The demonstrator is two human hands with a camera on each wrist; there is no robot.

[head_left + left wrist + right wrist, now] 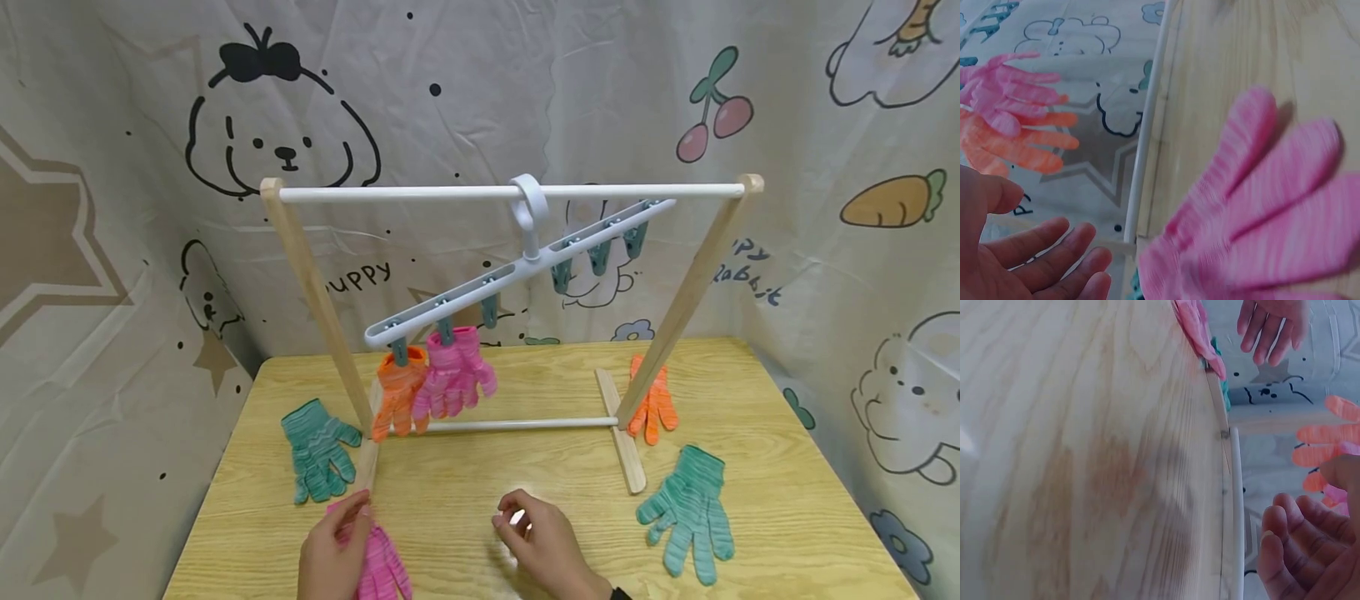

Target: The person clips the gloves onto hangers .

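My left hand [335, 546] is over a pink knitted glove [384, 568] at the table's front left. In the left wrist view its fingers [1054, 256] are loosely bent and hold nothing; the glove lies beside them. My right hand [543, 542] hovers right of that glove, fingers relaxed and slightly curled, with nothing between them. Ahead, a white hanger [531, 242] with grey-green clips hangs aslant. Its nearest clips hold an orange glove [401, 390] and another pink glove [455, 375], fingers down.
A wooden stand [318, 308] carries the hanger on its white top rod [405, 194]. Green gloves lie at the left [318, 450] and right [693, 508] of the table. An orange glove [654, 404] lies behind the stand's right leg. Printed cloth hangs behind.
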